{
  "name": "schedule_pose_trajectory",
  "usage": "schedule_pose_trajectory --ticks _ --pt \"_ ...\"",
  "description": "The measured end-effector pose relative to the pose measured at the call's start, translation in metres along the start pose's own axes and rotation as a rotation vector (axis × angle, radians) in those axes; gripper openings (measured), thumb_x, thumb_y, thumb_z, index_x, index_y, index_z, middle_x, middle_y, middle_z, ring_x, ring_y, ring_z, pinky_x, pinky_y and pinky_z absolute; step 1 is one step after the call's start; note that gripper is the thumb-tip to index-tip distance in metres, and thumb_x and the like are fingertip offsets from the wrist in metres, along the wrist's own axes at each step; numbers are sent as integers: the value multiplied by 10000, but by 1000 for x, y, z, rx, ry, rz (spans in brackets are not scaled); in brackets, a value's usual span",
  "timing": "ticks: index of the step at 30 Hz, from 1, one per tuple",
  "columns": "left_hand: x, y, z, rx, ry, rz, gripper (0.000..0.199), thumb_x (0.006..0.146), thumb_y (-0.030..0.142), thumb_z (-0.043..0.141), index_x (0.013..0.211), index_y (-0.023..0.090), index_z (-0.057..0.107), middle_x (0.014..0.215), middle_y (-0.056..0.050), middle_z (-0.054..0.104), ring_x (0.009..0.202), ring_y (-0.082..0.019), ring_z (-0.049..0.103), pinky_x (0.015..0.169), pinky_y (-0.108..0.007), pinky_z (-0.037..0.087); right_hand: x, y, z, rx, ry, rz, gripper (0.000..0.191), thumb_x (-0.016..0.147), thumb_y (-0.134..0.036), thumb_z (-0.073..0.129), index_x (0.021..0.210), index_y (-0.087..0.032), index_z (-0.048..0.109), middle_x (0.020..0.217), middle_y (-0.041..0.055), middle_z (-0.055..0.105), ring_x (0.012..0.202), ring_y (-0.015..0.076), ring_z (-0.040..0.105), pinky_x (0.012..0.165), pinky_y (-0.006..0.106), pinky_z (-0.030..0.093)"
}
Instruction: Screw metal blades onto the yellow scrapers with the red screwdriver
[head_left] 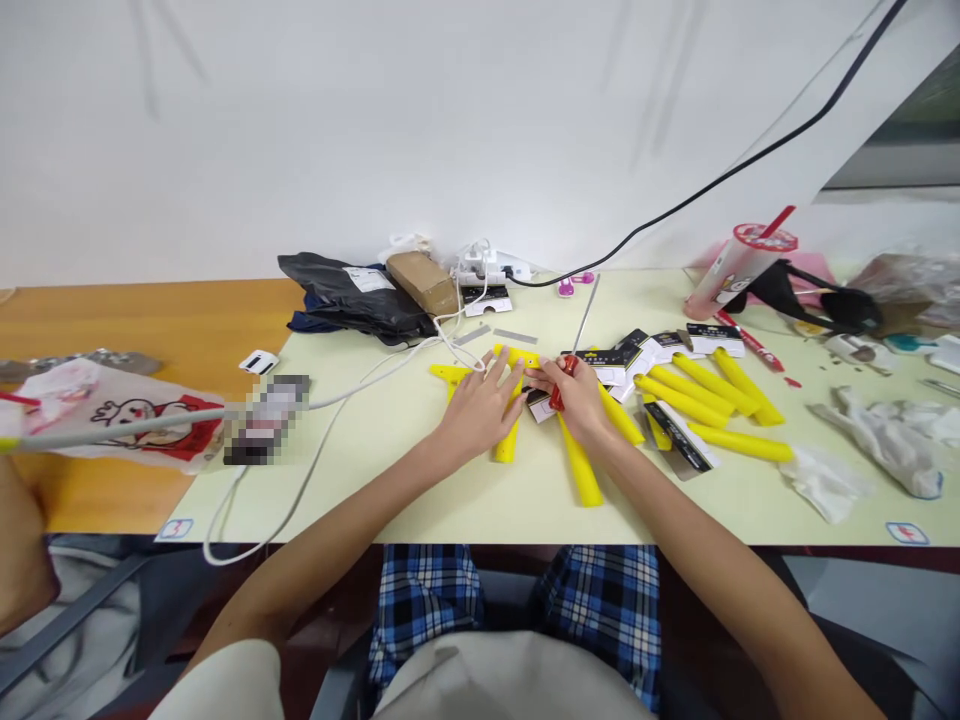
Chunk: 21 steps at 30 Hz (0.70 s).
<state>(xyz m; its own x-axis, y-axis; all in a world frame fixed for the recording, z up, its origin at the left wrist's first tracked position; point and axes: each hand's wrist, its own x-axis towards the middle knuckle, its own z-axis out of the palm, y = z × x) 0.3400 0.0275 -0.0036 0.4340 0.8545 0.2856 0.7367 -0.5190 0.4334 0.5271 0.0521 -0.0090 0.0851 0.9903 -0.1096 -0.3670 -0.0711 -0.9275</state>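
Observation:
A yellow T-shaped tool [508, 445] lies on the pale tabletop [390, 450], its head partly under my fingers. My left hand [480, 410] rests over it, fingers spread and pressing on its head. My right hand [576, 392] is closed around the red handle of a screwdriver [564, 382]; its fingertips reach the right end of the yellow head. The long metal shaft points away towards the wall. Another yellow tool [447, 372] lies just left of my left hand. A yellow handle [581, 465] sits below my right hand.
Several yellow handles [694, 390] with black-and-white cards lie at the right. Behind them stands a cup [739, 270] with a straw. Metal strips [515, 337], a black bag [352, 295] and a carton [421, 283] are at the back. A white cable [311, 470] loops at the left, near another person's arm [22, 545].

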Motion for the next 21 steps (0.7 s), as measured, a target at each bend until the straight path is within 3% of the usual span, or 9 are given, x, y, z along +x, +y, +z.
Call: schedule_pose_trajectory --ticks 5,10,14,17,21 --pt "12 13 12 75 -43 -58 693 1052 208 544 1734 188 428 1821 -249 359 1705 -479 322 1240 -659 489 1 3 1 31 42 -2 682 651 -550 1026 853 -287 430 839 -26 715 916 229 833 870 343 704" --pt "28 15 10 -55 -71 -118 688 1019 96 450 1687 248 513 1836 -218 345 1392 -449 698 1076 -570 612 2 -3 -2 42 90 -32 658 655 -524 1027 858 -291 445 819 -40 692 916 230 828 770 306 681" --pt "33 9 10 -214 -8 -83 656 1013 107 468 1652 242 525 1823 -203 373 1471 -419 642 1062 -526 614 1 -11 -2 2 75 -81 692 684 -590 1024 877 -296 429 809 -39 694 940 253 839 729 309 667" --pt "33 1 10 -522 69 -84 553 1032 218 583 1581 256 532 1697 -200 539 1389 -352 690 1008 -464 628 -2 -15 0 -29 -20 -145 678 775 -662 962 893 -290 408 909 -10 763 981 240 843 808 319 674" --pt "35 -9 0 -1232 69 -258 516 931 361 809 1369 264 555 1254 -101 738 945 -222 771 694 -300 592 -3 -21 0 -84 -53 -186 636 864 -730 868 907 -283 418 1019 36 828 900 196 812 768 300 647"
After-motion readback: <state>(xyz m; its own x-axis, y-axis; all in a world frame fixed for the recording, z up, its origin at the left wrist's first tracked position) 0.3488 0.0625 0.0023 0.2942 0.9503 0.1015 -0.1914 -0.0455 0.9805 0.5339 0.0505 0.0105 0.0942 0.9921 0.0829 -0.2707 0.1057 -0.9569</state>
